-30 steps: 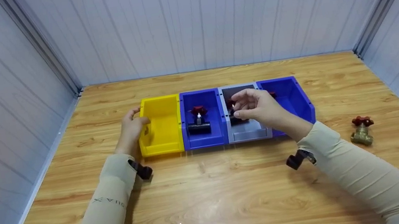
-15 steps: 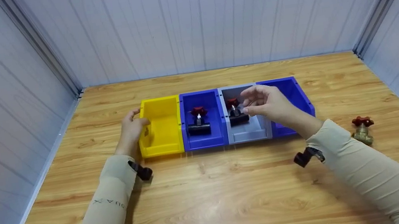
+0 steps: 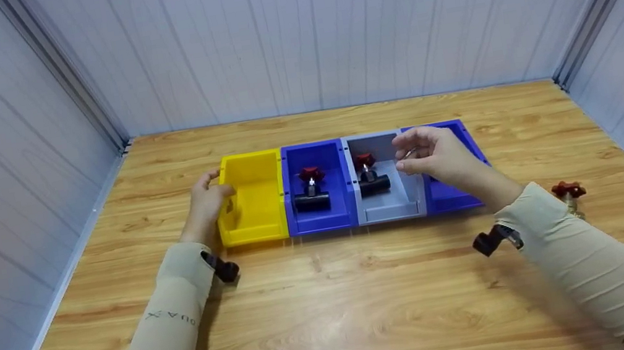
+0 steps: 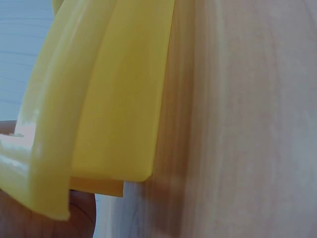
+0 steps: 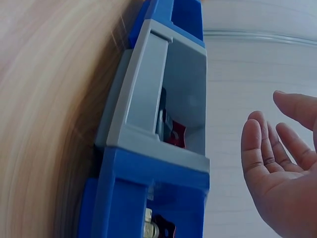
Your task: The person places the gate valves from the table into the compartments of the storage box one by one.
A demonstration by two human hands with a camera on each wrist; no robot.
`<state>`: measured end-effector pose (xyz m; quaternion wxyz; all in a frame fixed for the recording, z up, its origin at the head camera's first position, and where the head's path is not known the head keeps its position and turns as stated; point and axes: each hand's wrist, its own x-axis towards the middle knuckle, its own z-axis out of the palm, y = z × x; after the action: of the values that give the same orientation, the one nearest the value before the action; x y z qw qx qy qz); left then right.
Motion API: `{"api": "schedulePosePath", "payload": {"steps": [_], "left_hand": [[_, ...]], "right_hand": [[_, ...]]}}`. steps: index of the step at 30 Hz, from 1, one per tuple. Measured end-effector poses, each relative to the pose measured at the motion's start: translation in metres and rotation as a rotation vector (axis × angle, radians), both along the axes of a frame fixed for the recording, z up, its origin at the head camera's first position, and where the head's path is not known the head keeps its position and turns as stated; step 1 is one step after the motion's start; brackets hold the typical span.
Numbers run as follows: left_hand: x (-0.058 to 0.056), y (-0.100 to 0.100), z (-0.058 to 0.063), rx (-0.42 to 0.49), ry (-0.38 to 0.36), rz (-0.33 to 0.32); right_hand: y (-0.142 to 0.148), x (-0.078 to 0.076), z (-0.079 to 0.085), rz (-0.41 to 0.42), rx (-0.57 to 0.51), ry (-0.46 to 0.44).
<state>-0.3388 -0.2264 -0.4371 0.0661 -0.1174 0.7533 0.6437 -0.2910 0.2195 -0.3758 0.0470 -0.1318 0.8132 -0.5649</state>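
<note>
My left hand (image 3: pixel 208 205) grips the left wall of the yellow bin (image 3: pixel 260 232), thumb inside it. Beside it, the left blue bin (image 3: pixel 322 222) holds a black valve (image 3: pixel 312 201) with a red handwheel. A similar black valve (image 3: pixel 375 184) lies in the grey bin (image 3: pixel 404 201). Above the right blue bin (image 3: pixel 456 196) hovers my right hand (image 3: pixel 441 157), fingers loosely bent; the right wrist view shows nothing between them. That view also shows part of a brass valve (image 5: pixel 149 227) with a dark red handwheel in the right blue bin.
Another brass valve with a red handwheel (image 3: pixel 567 189) stands on the wooden table (image 3: pixel 321 311) at the right, partly hidden by my right sleeve. White panel walls (image 3: pixel 290 34) enclose the table at the back and both sides.
My right hand has moved right, from over the grey bin to over the right blue bin, uncovering the grey bin's valve. The left hand has stayed on the yellow bin.
</note>
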Motion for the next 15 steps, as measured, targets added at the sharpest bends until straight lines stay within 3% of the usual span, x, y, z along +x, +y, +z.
{"api": "schedulePosePath", "payload": {"steps": [15], "left_hand": [[0.001, 0.000, 0.001, 0.036, -0.033, -0.002]], "right_hand": [[0.020, -0.003, 0.008, 0.003, 0.008, 0.030]]}}
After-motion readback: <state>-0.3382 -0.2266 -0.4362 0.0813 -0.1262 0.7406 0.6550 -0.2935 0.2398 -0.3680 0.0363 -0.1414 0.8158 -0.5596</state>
